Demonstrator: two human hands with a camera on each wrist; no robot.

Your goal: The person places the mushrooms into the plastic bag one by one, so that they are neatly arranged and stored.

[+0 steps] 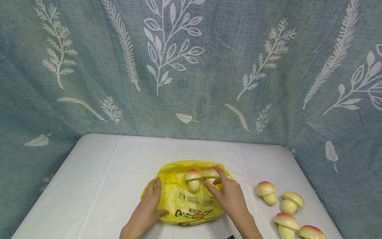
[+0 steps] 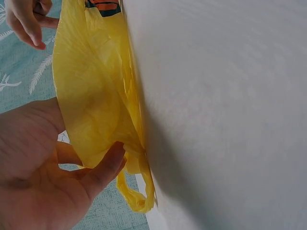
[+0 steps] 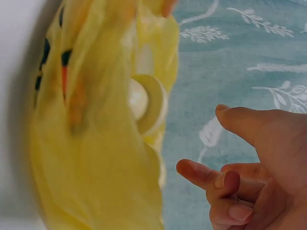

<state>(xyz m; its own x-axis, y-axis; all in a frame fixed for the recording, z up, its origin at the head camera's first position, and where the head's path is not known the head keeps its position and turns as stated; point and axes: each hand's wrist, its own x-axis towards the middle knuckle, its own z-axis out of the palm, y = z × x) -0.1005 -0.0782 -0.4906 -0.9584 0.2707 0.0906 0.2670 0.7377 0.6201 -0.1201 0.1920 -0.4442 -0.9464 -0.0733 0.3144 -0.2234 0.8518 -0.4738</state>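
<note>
A yellow plastic bag [image 1: 174, 194] with printed figures and letters lies on the table, its mouth spread open. Two toy mushrooms with reddish caps show in its mouth: one mushroom [image 1: 193, 179] near the middle, a second mushroom [image 1: 210, 172] to the right, partly behind my right fingers. My left hand [image 1: 146, 207] grips the bag's left edge; in the left wrist view the thumb lies against the plastic and the other fingers are partly behind it. My right hand [image 1: 229, 194] hovers over the second mushroom, fingers loosely bent and, in the right wrist view, apart from the bag.
Several more toy mushrooms stand or lie on the right of the table, among them a mushroom [image 1: 266, 192] nearest the bag and a tilted mushroom [image 1: 286, 224] near the front. A white cloth [image 1: 101, 186] covers the table. A green leaf-patterned curtain [image 1: 215, 76] hangs behind.
</note>
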